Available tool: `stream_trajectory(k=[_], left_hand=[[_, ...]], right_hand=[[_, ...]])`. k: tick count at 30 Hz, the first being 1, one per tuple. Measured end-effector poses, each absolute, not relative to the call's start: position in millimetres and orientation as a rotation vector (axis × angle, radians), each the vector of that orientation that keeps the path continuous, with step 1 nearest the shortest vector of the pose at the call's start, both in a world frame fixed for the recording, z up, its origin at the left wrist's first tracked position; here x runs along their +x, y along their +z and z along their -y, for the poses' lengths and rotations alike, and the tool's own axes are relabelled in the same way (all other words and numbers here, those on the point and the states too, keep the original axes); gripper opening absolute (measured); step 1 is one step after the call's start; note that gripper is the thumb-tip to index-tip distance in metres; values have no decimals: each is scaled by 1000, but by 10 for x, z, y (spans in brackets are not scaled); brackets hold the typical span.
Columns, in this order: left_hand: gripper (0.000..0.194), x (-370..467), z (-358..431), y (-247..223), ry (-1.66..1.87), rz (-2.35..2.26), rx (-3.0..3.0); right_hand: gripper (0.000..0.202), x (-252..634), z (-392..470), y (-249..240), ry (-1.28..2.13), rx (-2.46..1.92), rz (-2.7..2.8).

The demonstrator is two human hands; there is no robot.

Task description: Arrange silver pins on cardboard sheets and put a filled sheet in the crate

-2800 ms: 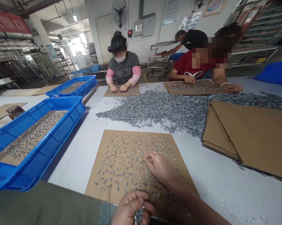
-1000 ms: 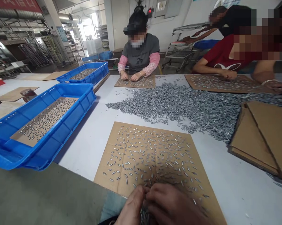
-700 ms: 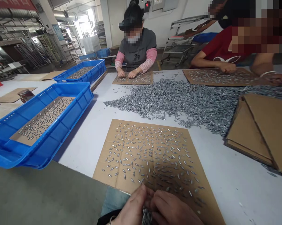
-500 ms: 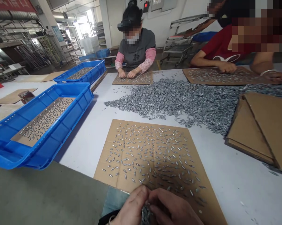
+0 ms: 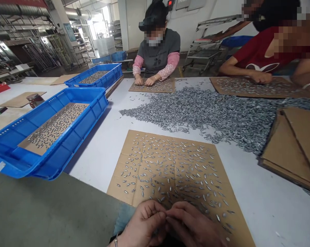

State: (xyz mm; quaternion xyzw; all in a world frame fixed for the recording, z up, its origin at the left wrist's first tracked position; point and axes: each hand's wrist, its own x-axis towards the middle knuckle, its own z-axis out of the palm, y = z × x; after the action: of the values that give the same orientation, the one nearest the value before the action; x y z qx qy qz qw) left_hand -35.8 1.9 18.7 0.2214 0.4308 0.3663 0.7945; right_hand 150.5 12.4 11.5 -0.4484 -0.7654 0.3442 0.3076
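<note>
At the near edge of a cardboard sheet point(image 5: 130, 164), my left hand point(image 5: 146, 223) and my right hand point(image 5: 193, 224) meet with their fingertips pinched together. Whatever lies between the fingers is too small or too hidden to make out. Small silvery spindle-shaped metal pieces point(image 5: 158, 163) are spread in loose rows over the sheet, with narrow gaps between them. Its nearest part is covered by my hands and their shadow. Beyond the sheet lies a large heap of the same metal pieces point(image 5: 196, 109).
A blue crate point(image 5: 80, 137) on the left holds a cardboard sheet with pieces on it; another blue crate point(image 5: 113, 72) stands behind. Stacked cardboard point(image 5: 286, 151) lies at right. Across the white table point(image 5: 93, 164), a person point(image 5: 158, 51) and a person in red point(image 5: 257, 55) work at similar sheets.
The clump of metal pieces that showed between my hands is now out of sight. My fingertips have come together in a pinch. The view has shifted slightly left.
</note>
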Motion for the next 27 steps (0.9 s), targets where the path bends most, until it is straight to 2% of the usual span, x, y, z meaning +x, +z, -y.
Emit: stream_trajectory(k=[7,15,21,27], left_hand=[[58,-343,-47,156,856,-1024,384],[56,-403,-74,185,899,-1017,321],[54,-406,-62,109,850,-992,313],[57,-366,-46,77,811,-989,351]], right_hand=[[28,1392,-333,203,1038,-1322,2023],[28,1219,-876,-94,677,-1830,1985],[30,1095,-926,-48,653,-1928,2085],[32,1270,-863,-52,574,-1808,2030]])
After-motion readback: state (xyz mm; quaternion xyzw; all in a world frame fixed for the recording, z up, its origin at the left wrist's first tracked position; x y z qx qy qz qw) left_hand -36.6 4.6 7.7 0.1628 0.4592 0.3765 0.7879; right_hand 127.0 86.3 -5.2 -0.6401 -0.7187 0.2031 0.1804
